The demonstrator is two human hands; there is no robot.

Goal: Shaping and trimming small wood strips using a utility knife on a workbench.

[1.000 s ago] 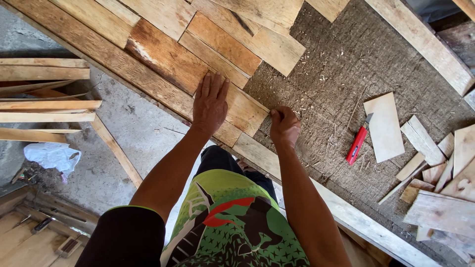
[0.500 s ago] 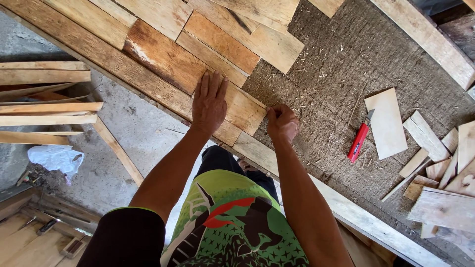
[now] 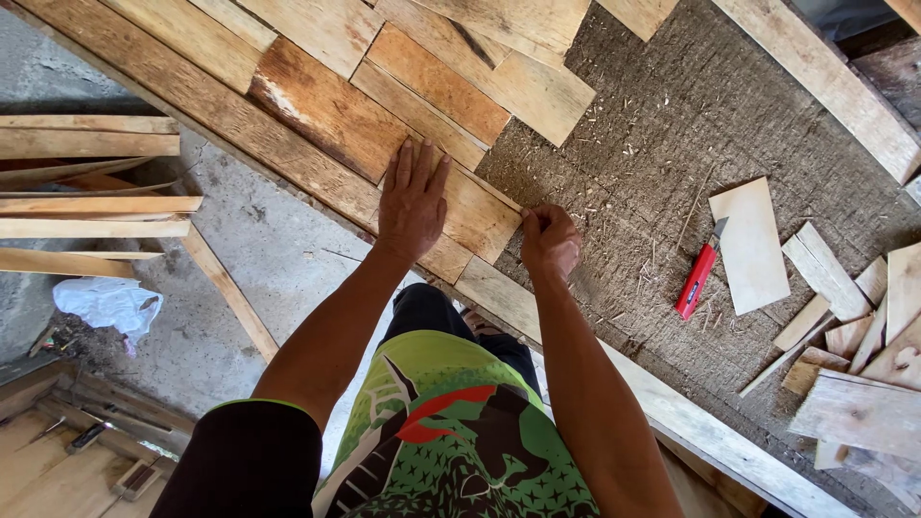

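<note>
Pressing my left hand [image 3: 413, 200] flat, fingers spread, on a short wooden plank [image 3: 467, 206] near the board's front edge. My right hand [image 3: 549, 240] is curled shut, pinching that plank's right corner where it meets the rough brown backing [image 3: 662, 125]. Further right, well apart, I see a red utility knife [image 3: 697, 276] beside a pale offcut [image 3: 750, 245].

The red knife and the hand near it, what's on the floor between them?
In the head view, only rough brown matting strewn with wood shavings lies between the right hand and the red utility knife; no boards or tools sit there.
</note>
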